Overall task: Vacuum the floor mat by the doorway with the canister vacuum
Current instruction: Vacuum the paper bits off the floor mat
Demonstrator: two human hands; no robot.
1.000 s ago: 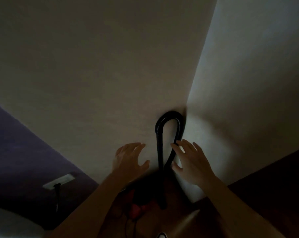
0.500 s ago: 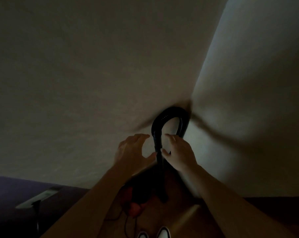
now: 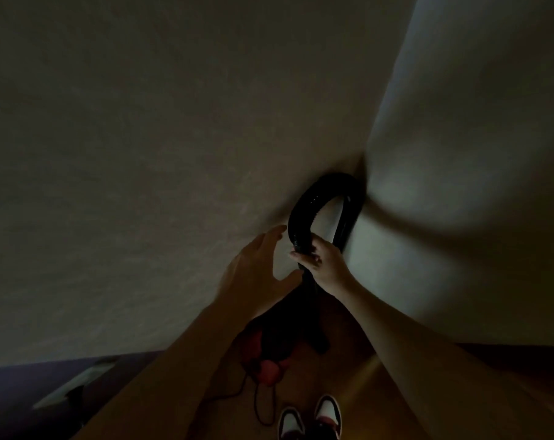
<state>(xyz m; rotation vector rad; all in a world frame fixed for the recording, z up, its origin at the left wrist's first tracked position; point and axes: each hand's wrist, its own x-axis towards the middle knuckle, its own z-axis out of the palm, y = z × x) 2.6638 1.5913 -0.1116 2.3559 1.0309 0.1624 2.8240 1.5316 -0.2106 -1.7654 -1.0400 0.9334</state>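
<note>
In a dim wall corner a black ribbed vacuum hose (image 3: 304, 204) arches upward and runs down into the shadow. My right hand (image 3: 321, 260) is shut around the hose just under the arch. Beside it on the left, my left hand (image 3: 256, 265) is open with spread fingers, close to the hose but apart from it. A red and black canister vacuum (image 3: 269, 360) stands on the wooden floor below my arms, partly hidden by them. No floor mat shows.
Two pale walls meet at the corner (image 3: 364, 160) behind the hose. A black power cord (image 3: 256, 404) loops on the floor by the canister. My shoes (image 3: 310, 419) are at the bottom edge. At lower left lies a dark purple surface with a pale plate (image 3: 72, 385).
My right hand moved left onto the hose and closed around it. My left hand rose a little toward the hose. The view tilted, so my shoes came into sight.
</note>
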